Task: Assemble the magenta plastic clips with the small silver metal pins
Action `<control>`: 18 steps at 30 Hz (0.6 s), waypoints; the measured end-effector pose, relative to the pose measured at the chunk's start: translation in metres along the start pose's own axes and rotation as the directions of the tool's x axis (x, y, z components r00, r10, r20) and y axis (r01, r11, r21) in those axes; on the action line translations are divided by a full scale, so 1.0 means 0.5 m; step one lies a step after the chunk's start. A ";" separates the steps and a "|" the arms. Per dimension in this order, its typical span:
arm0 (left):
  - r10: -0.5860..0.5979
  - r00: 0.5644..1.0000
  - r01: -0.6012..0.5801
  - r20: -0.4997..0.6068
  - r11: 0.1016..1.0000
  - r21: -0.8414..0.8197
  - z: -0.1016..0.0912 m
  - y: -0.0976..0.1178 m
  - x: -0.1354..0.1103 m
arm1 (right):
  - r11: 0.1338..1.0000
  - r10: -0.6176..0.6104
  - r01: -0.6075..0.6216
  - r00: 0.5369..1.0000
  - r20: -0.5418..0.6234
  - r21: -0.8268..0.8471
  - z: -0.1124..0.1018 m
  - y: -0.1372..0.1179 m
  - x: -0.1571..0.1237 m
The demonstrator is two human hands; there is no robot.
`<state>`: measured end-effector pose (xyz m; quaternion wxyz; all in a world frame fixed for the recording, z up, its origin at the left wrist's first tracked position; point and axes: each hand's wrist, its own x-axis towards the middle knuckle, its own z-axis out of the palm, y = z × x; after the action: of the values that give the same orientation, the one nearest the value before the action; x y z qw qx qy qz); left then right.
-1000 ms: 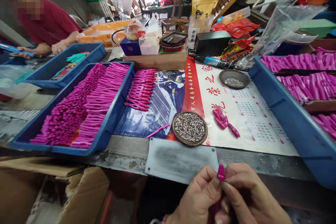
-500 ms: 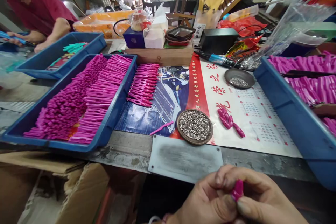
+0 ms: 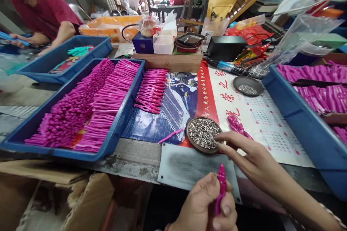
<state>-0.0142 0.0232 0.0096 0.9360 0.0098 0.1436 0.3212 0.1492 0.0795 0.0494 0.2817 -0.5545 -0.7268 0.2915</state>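
My left hand (image 3: 207, 204), low in the view, is closed around a slim magenta plastic piece (image 3: 221, 184) with a pointed upper end, held upright. My right hand (image 3: 241, 151) reaches to the right rim of a round brown dish (image 3: 204, 148) full of small silver metal pins (image 3: 203, 132). Its fingers are stretched out and apart, tips at the pins; nothing shows in them. Behind that hand, a few loose magenta parts (image 3: 236, 124) lie on the calendar sheet, partly hidden. Under both hands is a grey metal plate (image 3: 176, 166).
To the left stands a blue tray (image 3: 108, 146) of stacked magenta pieces; beside it lies a row of assembled ones (image 3: 151, 90). A single magenta strip (image 3: 170, 135) rests near the dish. Another blue tray (image 3: 300, 119) stands right. A person in a red shirt (image 3: 50, 7) works at far left.
My right hand has let go of the magenta piece and moved up and forward to the pin dish. My left hand keeps the piece, now turned upright.
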 end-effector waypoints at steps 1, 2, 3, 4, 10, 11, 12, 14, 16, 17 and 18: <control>0.007 1.000 -0.007 -0.025 1.000 0.000 0.000 0.005 -0.004 | 0.984 -0.046 0.048 0.999 0.015 -0.169 -0.001 0.009 0.020; 0.017 0.999 -0.017 -0.042 1.000 0.002 -0.001 0.009 -0.008 | 0.945 -0.073 0.086 0.996 0.052 -0.316 0.001 0.017 0.038; 0.029 0.998 -0.029 -0.054 1.000 0.006 -0.003 0.011 -0.012 | 0.897 -0.085 0.121 0.991 0.101 -0.426 0.005 0.025 0.054; 0.042 0.997 -0.041 -0.059 0.999 0.014 -0.005 0.012 -0.015 | 0.855 -0.088 0.147 0.986 0.140 -0.498 0.010 0.031 0.067; 0.152 0.987 -0.151 -0.060 0.988 0.023 -0.021 0.000 -0.017 | 0.784 -0.119 0.212 0.974 0.195 -0.583 0.042 0.038 0.098; 0.154 0.986 -0.153 -0.062 0.988 0.030 -0.022 -0.001 -0.016 | 0.780 -0.122 0.214 0.974 0.192 -0.588 0.043 0.037 0.098; 0.148 0.987 -0.146 -0.064 0.988 0.041 -0.023 -0.003 -0.014 | 0.780 -0.124 0.212 0.975 0.186 -0.590 0.042 0.037 0.099; 0.126 0.990 -0.122 -0.067 0.990 0.065 -0.026 -0.004 -0.011 | 0.786 -0.124 0.203 0.977 0.173 -0.584 0.039 0.039 0.098; 0.126 0.990 -0.120 -0.067 0.989 0.084 -0.030 -0.006 -0.008 | 0.799 -0.125 0.194 0.980 0.158 -0.569 0.037 0.042 0.098; 0.130 0.989 -0.124 -0.070 0.988 0.091 -0.033 -0.007 -0.006 | 0.806 -0.125 0.188 0.981 0.150 -0.561 0.036 0.043 0.099; 0.135 0.988 -0.128 -0.074 0.987 0.099 -0.036 -0.008 -0.003 | 0.811 -0.126 0.185 0.982 0.143 -0.555 0.036 0.044 0.099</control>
<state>-0.0179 0.0176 -0.0076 0.9047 0.0503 0.1949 0.3754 0.1387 0.1303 0.0253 0.0910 -0.5365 -0.8363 0.0664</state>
